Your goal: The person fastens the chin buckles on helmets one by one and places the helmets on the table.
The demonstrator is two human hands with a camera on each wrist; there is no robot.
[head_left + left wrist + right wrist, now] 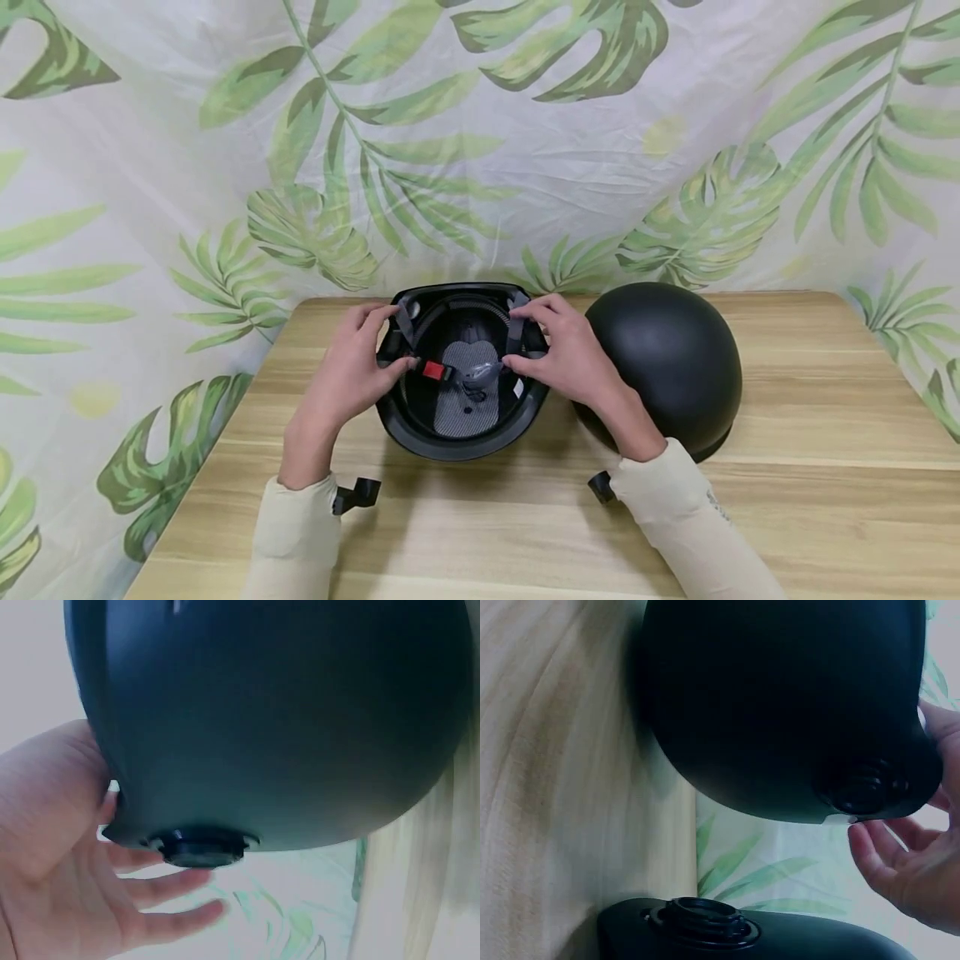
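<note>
A black helmet (459, 450) lies upside down on the table, its padded inside facing up. Dark straps (514, 335) run along both sides of its opening. Across the middle sits a red and black buckle (433, 370), with a clear plastic-wrapped piece (480, 375) beside it. At the left rim my left hand (348, 362) holds the left strap between fingers and thumb. Opposite it, my right hand (566, 346) pinches the right strap. Both wrist views show mostly the outer shell (277, 727), which hides part of the fingers; a round black fitting (859, 787) shows on its side.
A second black helmet (663, 358) rests dome up, close to the right of the first, beneath my right forearm. The wooden table (825, 467) meets a leaf-patterned cloth (480, 167) behind. Small black mounts (358, 493) stick out from both sleeves.
</note>
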